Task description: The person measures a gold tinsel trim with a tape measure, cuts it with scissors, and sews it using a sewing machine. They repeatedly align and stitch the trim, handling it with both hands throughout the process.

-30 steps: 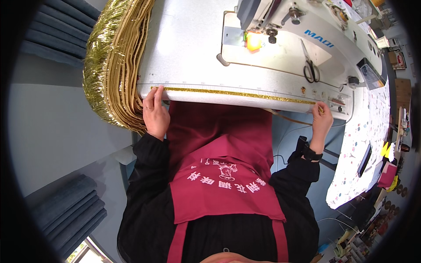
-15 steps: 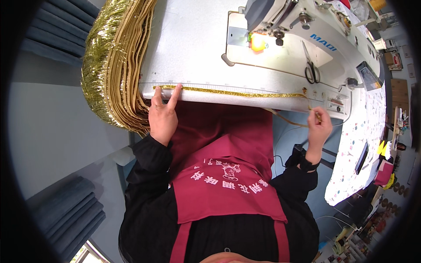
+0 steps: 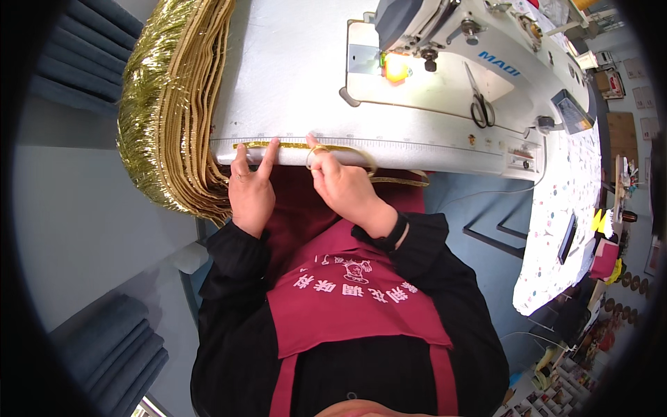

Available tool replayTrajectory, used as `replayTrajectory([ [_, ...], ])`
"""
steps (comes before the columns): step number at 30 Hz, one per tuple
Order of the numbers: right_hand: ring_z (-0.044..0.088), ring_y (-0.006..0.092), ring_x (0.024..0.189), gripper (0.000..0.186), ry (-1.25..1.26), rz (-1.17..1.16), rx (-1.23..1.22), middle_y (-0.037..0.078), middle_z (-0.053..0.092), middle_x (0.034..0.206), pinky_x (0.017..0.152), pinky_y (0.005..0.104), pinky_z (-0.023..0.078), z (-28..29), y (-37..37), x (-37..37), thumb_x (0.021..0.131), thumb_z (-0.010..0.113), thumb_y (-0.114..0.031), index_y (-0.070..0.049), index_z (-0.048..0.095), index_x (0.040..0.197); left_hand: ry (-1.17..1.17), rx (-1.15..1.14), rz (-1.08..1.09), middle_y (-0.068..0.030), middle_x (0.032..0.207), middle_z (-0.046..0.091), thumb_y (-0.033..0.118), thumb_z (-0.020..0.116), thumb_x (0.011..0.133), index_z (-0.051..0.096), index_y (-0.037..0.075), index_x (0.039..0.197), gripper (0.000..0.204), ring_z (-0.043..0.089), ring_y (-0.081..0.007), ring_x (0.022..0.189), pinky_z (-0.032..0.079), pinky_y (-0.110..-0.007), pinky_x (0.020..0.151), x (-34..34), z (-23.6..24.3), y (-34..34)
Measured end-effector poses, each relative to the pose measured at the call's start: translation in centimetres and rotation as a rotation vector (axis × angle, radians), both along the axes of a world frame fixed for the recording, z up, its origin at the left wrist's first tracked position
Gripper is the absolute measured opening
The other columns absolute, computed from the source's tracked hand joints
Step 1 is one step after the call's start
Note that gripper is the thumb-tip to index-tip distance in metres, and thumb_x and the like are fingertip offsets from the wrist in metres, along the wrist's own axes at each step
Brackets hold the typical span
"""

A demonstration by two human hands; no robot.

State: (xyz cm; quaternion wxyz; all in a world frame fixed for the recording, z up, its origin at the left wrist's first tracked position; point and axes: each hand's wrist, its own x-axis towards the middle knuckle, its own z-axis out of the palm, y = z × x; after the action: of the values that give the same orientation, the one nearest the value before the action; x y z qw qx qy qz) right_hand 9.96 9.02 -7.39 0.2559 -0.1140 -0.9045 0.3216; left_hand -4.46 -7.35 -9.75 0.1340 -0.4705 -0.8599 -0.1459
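A narrow glittery gold ribbon (image 3: 285, 145) lies along the printed ruler scale at the sewing table's front edge. My left hand (image 3: 251, 198) is open, two spread fingertips pressing the ribbon down near its left end. To its right, my right hand (image 3: 347, 194) has its index finger stretched out onto the table edge and its other fingers curled, with ribbon caught at the fingers. Right of that hand the ribbon bends in a blurred loop, and a length hangs below the edge. The grip itself is partly hidden.
A thick stack of gold tinsel-fringed fabric (image 3: 187, 111) stands at the table's left end. Behind is a white sewing machine (image 3: 479, 62) with its lamp lit. Black scissors (image 3: 479, 104) lie by its arm. A patterned white table (image 3: 563, 229) is at right.
My right hand has swept left from the table's right end to beside my left hand, bringing ribbon along and bending it into a loop. My left hand still presses on the ribbon.
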Motion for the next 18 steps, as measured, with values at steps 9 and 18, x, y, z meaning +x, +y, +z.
replayTrajectory([
  [9, 0.071, 0.0354, 0.066, 0.021, -0.105, -0.15, -0.026, 0.023, 0.06, 0.147, 0.059, 0.04, 0.056, -0.7, 0.6, 4.1, 0.094, 0.065, -0.004, -0.007, 0.046, 0.103, -0.014, -0.022, 0.017, -0.0294, 0.143, 0.04, -0.015, 0.06, 0.081, 0.06, 0.03, 0.15, 0.083, 0.059, -0.0458, 0.117, 0.057, -0.047, 0.093, 0.0, -0.3, -0.1],
  [18, 0.069, 0.0325, 0.063, 0.023, 0.057, -0.225, 0.002, 0.024, 0.062, 0.144, 0.056, 0.0368, 0.055, -1.4, 2.8, 7.9, 0.092, 0.067, -0.004, -0.006, 0.045, 0.099, -0.03, -0.047, 0.026, -0.0318, 0.143, 0.044, -0.015, 0.059, 0.082, 0.057, 0.031, 0.152, 0.084, 0.059, -0.0467, 0.119, 0.055, -0.047, 0.097, -0.1, -0.4, -0.2],
])
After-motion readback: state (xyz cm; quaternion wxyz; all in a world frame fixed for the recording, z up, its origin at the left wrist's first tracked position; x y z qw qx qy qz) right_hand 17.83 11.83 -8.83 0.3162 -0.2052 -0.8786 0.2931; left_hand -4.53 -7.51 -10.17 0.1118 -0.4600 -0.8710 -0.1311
